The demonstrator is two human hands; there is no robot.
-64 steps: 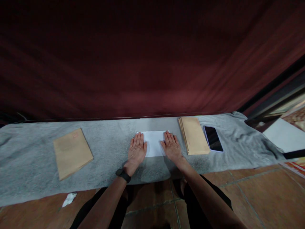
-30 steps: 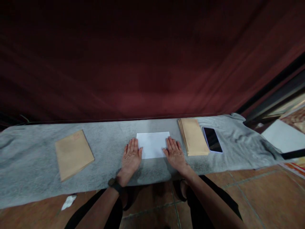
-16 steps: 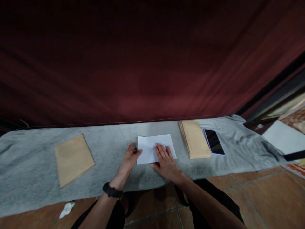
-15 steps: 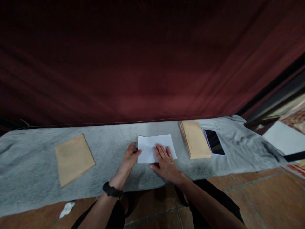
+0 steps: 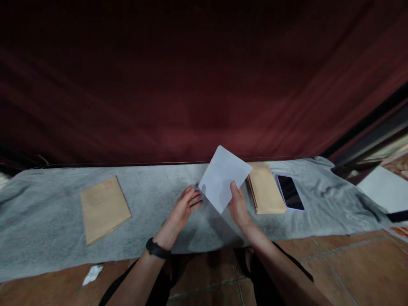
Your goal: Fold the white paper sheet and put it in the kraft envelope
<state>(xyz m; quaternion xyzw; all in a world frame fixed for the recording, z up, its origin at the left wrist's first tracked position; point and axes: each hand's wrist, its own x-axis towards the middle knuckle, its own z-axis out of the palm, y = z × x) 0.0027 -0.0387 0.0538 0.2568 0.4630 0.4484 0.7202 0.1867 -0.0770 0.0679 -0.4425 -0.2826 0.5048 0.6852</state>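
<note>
Grey cloth [image 5: 153, 187] runs along a dark-red backdrop [image 5: 191, 93]; right hand [image 5: 238, 208] pinches white paper [image 5: 221, 172], left hand [image 5: 184, 207] loosely spread.

My feed is dim, nearly black at 12 o'clock on the dark red, fabric-like backdrop [image 5: 191, 85]. The white rectangular paper sheet [image 5: 223, 174] reads brightest to me; soft shadow darkens the grey plush cloth [image 5: 153, 187] at 6 o'clock. Wide-angle stretch skews the 4 o'clock edge, and I find the flat brown paper envelope [image 5: 105, 210] at 8 o'clock soft-focused.
</note>
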